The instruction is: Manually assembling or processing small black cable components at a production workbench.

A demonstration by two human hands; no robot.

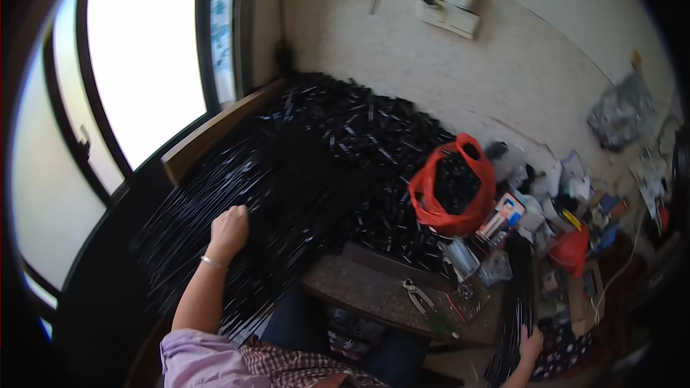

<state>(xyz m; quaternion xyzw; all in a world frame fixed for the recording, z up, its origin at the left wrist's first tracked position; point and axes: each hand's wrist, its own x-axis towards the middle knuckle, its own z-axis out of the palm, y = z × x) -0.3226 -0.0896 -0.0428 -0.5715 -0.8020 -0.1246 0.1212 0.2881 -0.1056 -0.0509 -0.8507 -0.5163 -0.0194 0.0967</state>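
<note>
My left hand [230, 230] is closed in a fist over a broad heap of long, thin black strips [215, 179]. What it grips, if anything, is hidden. Far to the right and low, my right hand [530, 345] has its fingers closed at a bundle of similar long black strips [516, 309] beside the table's right end. Short black pieces [374, 129] are piled behind and to the right of the long ones. Before me, on the dark worktop [352, 280], lie pliers [424, 302] with green handles and a thin red tool [455, 307].
A red plastic bag [424, 201] filled with black pieces stands right of the pile. Boxes, packets and a small clear container [496, 267] crowd the right side. A wooden board [215, 129] edges the pile by the window. A grey bag [622, 111] hangs on the wall.
</note>
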